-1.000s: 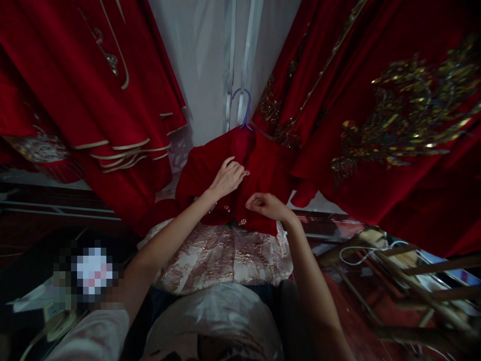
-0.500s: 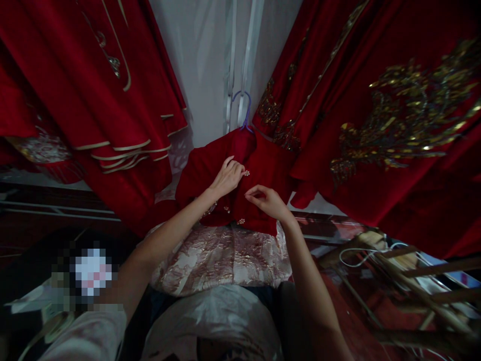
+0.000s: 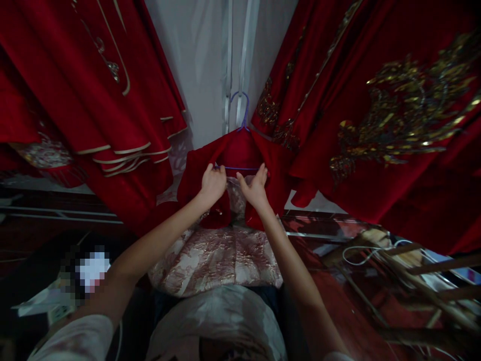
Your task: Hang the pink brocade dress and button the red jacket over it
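Note:
A small red jacket hangs on a purple hanger in front of me, its front pulled open. My left hand grips the left front edge of the jacket near the hanger's bar. My right hand holds the right front edge, fingers curled into the cloth. Between the two hands the pale lining and the hanger's crossbar show. Below the jacket a cream and gold brocade skirt spreads out towards me.
Large red garments with gold trim hang on the left, and red robes with gold embroidery on the right. White curtain and rails stand behind. A wooden chair with a white cable sits at lower right.
Both hands moved up from the jacket's buttons to its upper front edges and drew the two sides apart, so the jacket now hangs open.

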Motion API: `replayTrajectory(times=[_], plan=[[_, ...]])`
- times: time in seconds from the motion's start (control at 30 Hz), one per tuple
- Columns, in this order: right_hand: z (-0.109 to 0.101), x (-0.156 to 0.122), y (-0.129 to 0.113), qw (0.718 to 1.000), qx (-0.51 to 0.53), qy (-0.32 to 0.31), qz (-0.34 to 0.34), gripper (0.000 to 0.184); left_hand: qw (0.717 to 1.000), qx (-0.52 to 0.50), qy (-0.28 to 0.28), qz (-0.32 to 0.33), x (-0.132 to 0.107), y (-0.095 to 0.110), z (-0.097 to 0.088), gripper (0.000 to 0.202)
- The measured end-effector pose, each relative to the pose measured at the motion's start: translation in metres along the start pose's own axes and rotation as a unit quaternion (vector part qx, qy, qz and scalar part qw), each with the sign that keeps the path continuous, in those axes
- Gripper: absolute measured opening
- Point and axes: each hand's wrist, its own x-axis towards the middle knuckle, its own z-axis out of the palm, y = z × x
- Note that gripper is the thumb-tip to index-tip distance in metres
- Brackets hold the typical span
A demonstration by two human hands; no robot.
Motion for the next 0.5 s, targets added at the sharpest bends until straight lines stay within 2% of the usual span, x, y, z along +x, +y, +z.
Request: replayTrajectory(times=[0.13, 0.27, 0.37, 0.5], plan=[[-0.018, 0.006, 0.014, 0.989, -0.105, 0.099, -0.04, 0.104, 0.997, 0.013, 0.03, -0.073, -0.022, -0.001, -0.012, 0.04], [-0.039, 0.035, 0.02, 0.968, -0.187, 0.162, -0.048, 0.09, 0.99, -0.01, 0.079, -0.12, -0.032, -0.003, -0.008, 0.068], [-0.05, 0.059, 0.021, 0.95, -0.236, 0.199, -0.045, 0.076, 0.984, -0.019, 0.075, -0.158, -0.027, -0.014, -0.001, 0.074], [-0.059, 0.078, 0.027, 0.933, -0.292, 0.206, -0.052, 0.068, 0.981, -0.003, 0.056, -0.184, -0.012, -0.037, 0.001, 0.073]])
